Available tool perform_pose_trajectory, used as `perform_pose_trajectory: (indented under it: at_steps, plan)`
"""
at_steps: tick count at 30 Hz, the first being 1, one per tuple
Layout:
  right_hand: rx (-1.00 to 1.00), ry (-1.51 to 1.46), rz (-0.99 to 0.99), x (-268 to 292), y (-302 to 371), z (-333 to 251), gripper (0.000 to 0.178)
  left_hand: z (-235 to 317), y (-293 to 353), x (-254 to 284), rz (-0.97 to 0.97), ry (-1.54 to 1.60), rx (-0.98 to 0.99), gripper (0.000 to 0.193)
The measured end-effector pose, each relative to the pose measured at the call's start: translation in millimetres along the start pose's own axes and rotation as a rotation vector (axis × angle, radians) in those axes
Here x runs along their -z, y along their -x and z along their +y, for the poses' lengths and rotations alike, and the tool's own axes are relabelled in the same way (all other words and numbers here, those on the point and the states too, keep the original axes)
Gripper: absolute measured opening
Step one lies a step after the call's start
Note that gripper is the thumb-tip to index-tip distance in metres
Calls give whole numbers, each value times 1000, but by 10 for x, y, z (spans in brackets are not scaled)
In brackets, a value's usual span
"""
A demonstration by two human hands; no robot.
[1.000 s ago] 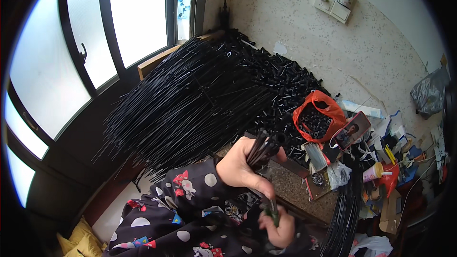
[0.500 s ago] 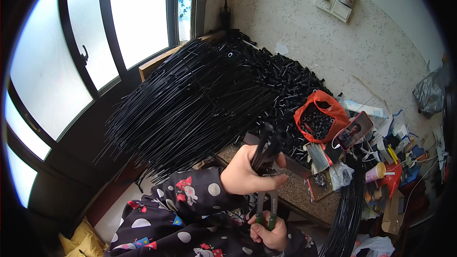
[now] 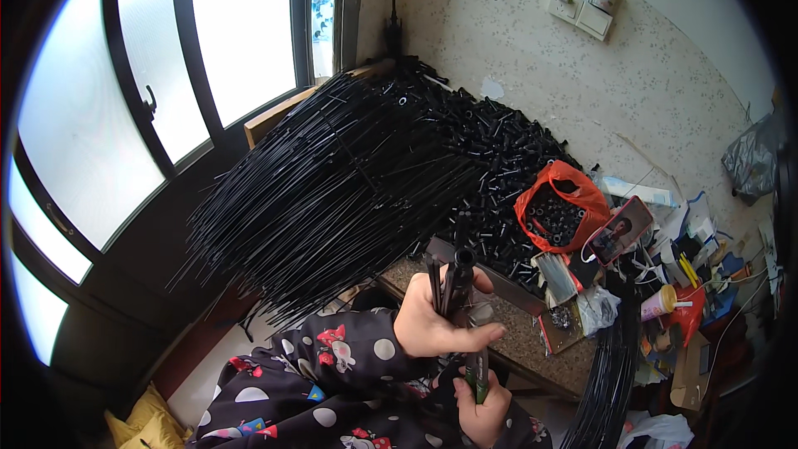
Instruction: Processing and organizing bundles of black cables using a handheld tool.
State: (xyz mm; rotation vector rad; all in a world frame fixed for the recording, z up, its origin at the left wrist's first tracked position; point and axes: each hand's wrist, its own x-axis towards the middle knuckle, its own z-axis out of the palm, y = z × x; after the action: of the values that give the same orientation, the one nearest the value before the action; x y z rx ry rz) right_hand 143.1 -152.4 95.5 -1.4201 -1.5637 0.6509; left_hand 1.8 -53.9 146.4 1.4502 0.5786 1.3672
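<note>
My left hand [image 3: 439,326] is closed around a small bunch of thin black rods [image 3: 449,281] that stand upright in front of me. Just below it, my right hand [image 3: 482,403] grips a green-handled tool [image 3: 480,376] pointing up at the base of the bunch. Both sleeves are black with white dots and red figures. A big fan-shaped pile of long black rods [image 3: 332,191] lies ahead of the hands, spreading to the left.
A heap of short black tube pieces [image 3: 490,141] lies beyond the rods. An orange bag [image 3: 559,214] holds more of them. A phone [image 3: 619,231], small packets, a bottle [image 3: 657,303] and clutter sit at the right. Windows [image 3: 158,83] run along the left.
My left hand has shifted right and raised the bunch upright. My right hand has stayed low under it with the tool.
</note>
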Motion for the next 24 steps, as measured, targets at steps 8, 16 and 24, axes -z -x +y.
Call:
perform_pose_trajectory:
  at_steps: [8,16,24]
  plan:
    - [19,41,-3,20,21,-8,19,-116,19,-80,99,-91,-58,28]
    - [9,-6,-39,20,20,2,22,-170,31,-90,132,-99,-117,28]
    - [-54,-54,-124,347,-160,52,17,-85,34,43,36,334,91,18]
